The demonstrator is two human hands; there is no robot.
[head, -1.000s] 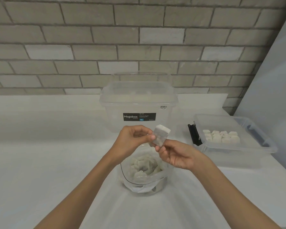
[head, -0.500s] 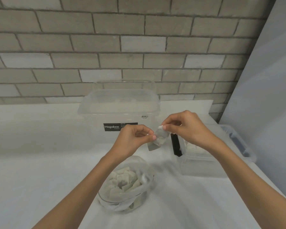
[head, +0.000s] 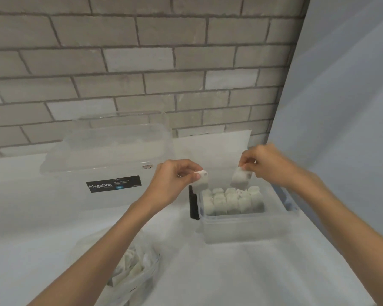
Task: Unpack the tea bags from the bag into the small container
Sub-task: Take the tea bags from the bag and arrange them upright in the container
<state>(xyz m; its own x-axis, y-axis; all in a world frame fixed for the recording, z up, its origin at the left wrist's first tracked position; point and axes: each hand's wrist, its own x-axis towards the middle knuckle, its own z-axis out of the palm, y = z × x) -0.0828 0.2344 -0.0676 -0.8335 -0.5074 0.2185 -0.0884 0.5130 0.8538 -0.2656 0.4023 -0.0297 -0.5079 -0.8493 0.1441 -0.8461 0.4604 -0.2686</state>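
- head view: the left hand is raised by the left end of the small container. its grip, thumb against forefinger, pinches the top of a white tea bag, which hangs just above the container's left rim.
- the right hand is held over the far side of the container. its grip pinches a second tea bag by the upper edge, and it hangs just above the packed tea bags. the two held bags are apart.
- the packed tea bags stand upright in rows inside the clear container, and a black latch sits on its left end.
- the plastic bag lies on the desk at lower left, beside the left forearm and apart from the container. it holds more tea bags, which are blurred.
- a large clear box with a black "megabox" label stands at the back left, before the brick wall.
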